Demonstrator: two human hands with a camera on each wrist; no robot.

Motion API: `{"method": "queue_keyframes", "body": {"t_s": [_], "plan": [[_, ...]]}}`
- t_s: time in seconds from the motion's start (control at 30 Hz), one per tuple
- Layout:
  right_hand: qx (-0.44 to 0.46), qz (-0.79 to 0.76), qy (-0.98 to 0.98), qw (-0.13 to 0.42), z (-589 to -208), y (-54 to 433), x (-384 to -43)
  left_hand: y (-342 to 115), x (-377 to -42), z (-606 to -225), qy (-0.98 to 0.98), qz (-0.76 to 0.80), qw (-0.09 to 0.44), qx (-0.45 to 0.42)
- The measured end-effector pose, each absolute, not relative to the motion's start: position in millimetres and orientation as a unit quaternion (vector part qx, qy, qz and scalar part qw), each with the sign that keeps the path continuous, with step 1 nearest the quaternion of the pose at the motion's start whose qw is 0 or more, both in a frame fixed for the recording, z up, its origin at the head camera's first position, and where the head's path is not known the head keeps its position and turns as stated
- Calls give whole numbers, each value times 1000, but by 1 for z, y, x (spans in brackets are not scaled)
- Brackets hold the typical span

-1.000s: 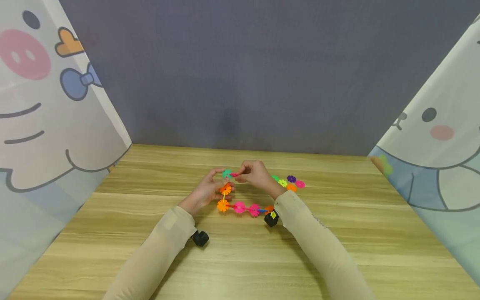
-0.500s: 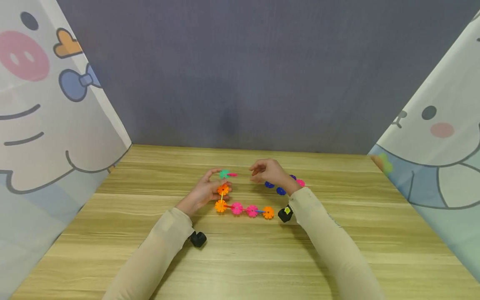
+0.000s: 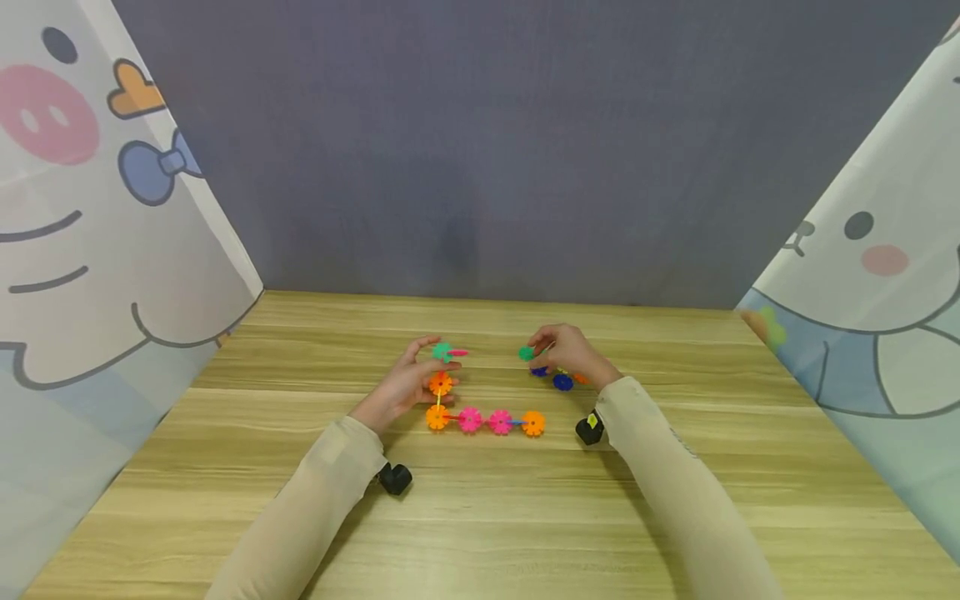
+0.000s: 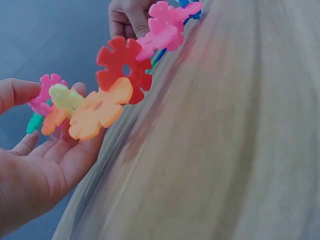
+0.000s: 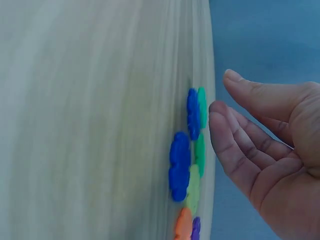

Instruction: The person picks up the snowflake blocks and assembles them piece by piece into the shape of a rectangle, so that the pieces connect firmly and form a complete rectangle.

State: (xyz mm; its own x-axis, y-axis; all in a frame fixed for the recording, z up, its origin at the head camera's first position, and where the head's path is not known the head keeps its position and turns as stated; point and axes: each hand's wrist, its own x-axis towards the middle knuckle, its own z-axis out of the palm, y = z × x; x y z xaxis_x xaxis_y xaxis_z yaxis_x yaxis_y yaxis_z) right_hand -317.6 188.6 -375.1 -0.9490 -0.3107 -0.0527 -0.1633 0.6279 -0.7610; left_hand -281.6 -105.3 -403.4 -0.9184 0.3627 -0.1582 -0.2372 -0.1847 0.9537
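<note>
In the head view, my left hand (image 3: 408, 385) holds a chain of interlocking flower-shaped plastic discs (image 3: 470, 419). The chain runs from a green disc (image 3: 442, 352) with a pink one edge-on, through orange ones, then right along pink discs to an orange end disc (image 3: 533, 423). The left wrist view shows the thumb against a pink disc (image 4: 47, 92), fingers behind the chain. My right hand (image 3: 573, 354) hovers over loose discs on the table, beside a green disc (image 3: 527, 353). In the right wrist view, a gap separates thumb and fingers, with nothing between them.
Loose blue discs (image 5: 180, 167), a light green disc (image 5: 193, 190), an orange disc (image 5: 183, 225) and a purple disc (image 5: 195, 229) lie close together on the wooden table (image 3: 480, 517). A grey wall (image 3: 480, 150) stands behind, with cartoon-printed sheets on both sides.
My right hand has let go of the pink disc at the chain's green end and moved right to the loose discs. The left hand still holds the chain, slightly farther left.
</note>
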Motion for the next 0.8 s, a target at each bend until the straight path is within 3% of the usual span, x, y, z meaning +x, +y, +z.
{"method": "queue_keyframes", "body": {"t_s": [0.27,0.8], "plan": [[-125,-405,903,68,-384,192,-327,-104,-283,-402,605,773,175,70],[-108,-344,925,117,-388,186,-338,-102,-286,-402,633,759,141,51]]}}
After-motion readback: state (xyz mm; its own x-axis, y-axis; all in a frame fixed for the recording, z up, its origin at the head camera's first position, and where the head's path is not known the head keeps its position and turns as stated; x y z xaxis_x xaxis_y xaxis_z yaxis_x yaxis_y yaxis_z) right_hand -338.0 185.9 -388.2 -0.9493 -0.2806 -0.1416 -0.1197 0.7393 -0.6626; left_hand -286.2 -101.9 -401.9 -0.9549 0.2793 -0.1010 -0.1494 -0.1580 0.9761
